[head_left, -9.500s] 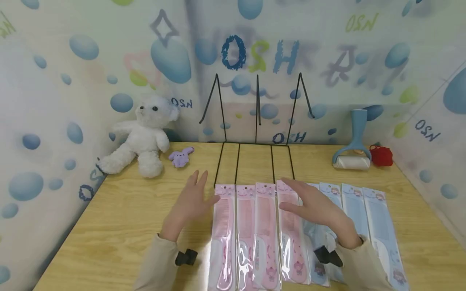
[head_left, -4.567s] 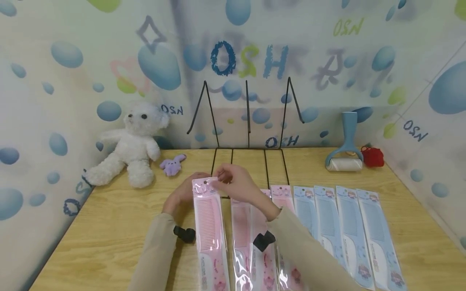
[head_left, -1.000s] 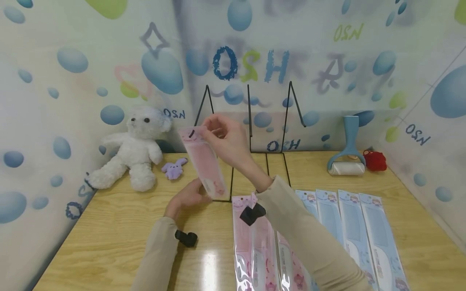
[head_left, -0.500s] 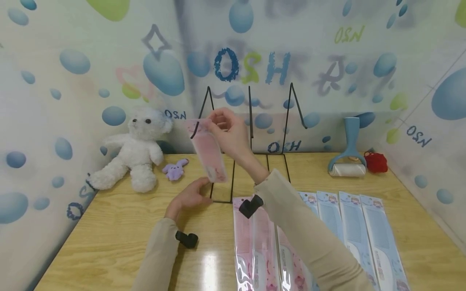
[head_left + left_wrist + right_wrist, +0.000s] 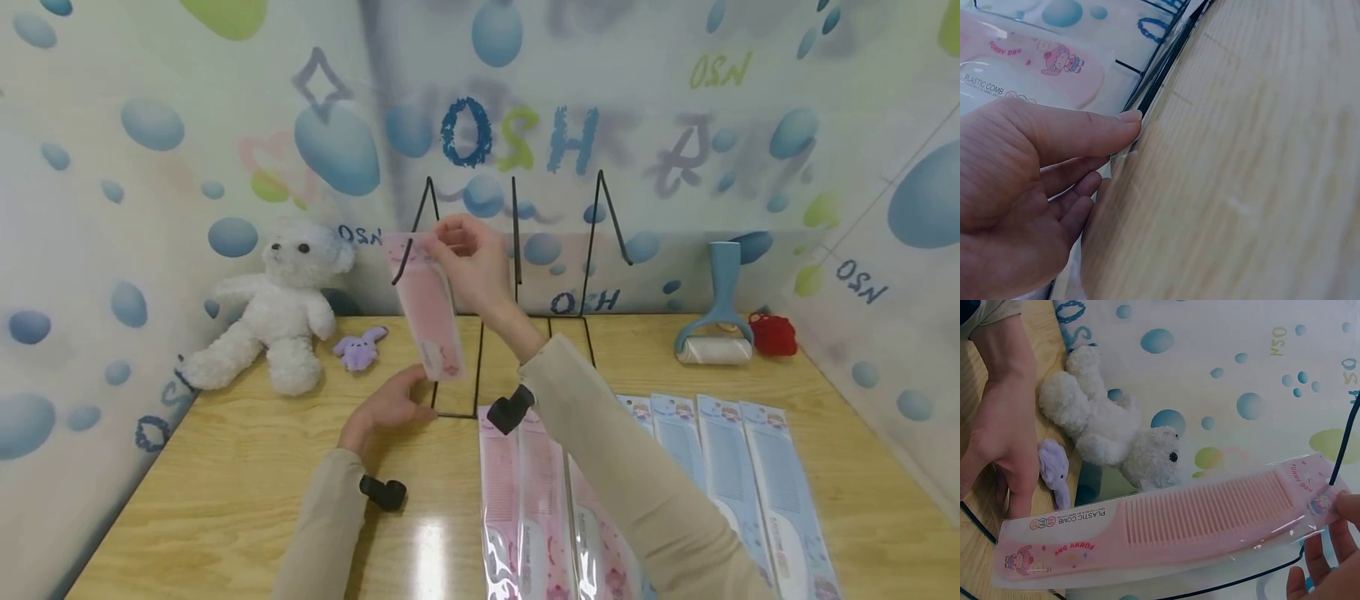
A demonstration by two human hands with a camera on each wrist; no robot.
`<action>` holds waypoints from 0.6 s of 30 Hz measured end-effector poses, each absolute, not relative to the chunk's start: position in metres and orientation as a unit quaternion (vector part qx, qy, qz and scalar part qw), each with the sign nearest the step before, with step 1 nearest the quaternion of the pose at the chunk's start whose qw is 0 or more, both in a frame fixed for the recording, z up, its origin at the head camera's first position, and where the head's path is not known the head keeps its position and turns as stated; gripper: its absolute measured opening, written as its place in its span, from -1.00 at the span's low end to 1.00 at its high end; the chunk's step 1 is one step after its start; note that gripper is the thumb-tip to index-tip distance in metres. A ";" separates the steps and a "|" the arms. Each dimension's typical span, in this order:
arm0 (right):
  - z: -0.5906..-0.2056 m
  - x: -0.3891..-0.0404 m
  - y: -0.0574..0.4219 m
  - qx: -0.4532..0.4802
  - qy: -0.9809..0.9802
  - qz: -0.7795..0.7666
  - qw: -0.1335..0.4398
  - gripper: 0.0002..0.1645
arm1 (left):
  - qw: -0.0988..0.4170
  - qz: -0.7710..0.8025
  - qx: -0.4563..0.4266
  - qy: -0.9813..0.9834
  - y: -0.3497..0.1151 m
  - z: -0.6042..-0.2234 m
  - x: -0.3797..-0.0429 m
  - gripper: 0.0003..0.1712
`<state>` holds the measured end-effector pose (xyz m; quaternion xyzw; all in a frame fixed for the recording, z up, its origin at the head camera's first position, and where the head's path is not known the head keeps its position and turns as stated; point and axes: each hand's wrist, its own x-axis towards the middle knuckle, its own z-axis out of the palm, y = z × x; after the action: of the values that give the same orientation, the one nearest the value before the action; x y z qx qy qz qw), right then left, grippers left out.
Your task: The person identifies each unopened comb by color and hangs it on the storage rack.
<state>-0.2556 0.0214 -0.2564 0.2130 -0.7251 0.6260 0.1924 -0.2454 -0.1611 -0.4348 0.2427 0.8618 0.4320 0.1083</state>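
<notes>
My right hand (image 5: 474,260) pinches the header corner of a bagged pink comb (image 5: 429,304). The left hook (image 5: 403,262) of the black wire display rack (image 5: 457,415) runs through the bag's hole, its tip in front of the bag. In the right wrist view the comb (image 5: 1210,512) faces the camera, teeth and print visible through clear film. Low at the rack's front left corner, my left hand (image 5: 386,408) holds the base wire. Its thumb lies on that wire (image 5: 1159,81) in the left wrist view; the index finger is mostly hidden.
Bagged pink combs (image 5: 501,475) lie side by side on the wooden table (image 5: 225,483), with several bagged blue combs (image 5: 727,467) to their right. Toward the back are a white teddy bear (image 5: 285,300), purple plush (image 5: 360,348), blue lint roller (image 5: 716,333) and red item (image 5: 772,335).
The leftmost pink comb was picked off the table and raised to the rack's left hook. Over the last second, its bag slid back along the hook. My left hand moved to the rack's base.
</notes>
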 end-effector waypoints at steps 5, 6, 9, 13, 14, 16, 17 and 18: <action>-0.254 -0.261 0.021 0.195 -0.728 0.628 0.193 -0.88 | 0.106 0.427 0.240 0.865 -0.162 -0.435 -0.245 -0.24; -0.254 -0.262 0.021 0.192 -0.730 0.627 0.193 -0.88 | 0.105 0.427 0.241 0.865 -0.162 -0.435 -0.246 -0.24; -0.254 -0.264 0.021 0.181 -0.734 0.626 0.190 -0.88 | 0.102 0.426 0.239 0.866 -0.161 -0.437 -0.245 -0.22; -0.252 -0.268 0.020 0.169 -0.736 0.627 0.194 -0.89 | 0.107 0.417 0.219 0.876 -0.160 -0.436 -0.245 -0.21; -0.252 -0.270 0.020 0.167 -0.734 0.628 0.196 -0.90 | 0.108 0.413 0.214 0.879 -0.160 -0.436 -0.245 -0.20; -0.251 -0.272 0.019 0.165 -0.731 0.632 0.199 -0.91 | 0.112 0.412 0.205 0.881 -0.160 -0.435 -0.245 -0.20; -0.251 -0.273 0.018 0.162 -0.730 0.634 0.199 -0.91 | 0.114 0.412 0.203 0.881 -0.160 -0.435 -0.245 -0.21; -0.251 -0.274 0.017 0.161 -0.727 0.637 0.199 -0.92 | 0.115 0.411 0.202 0.882 -0.160 -0.435 -0.245 -0.20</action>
<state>-0.2743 0.0172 -0.2508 0.1608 -0.7275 0.6367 0.1986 -0.2453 -0.1603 -0.4349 0.2016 0.8815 0.4112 0.1149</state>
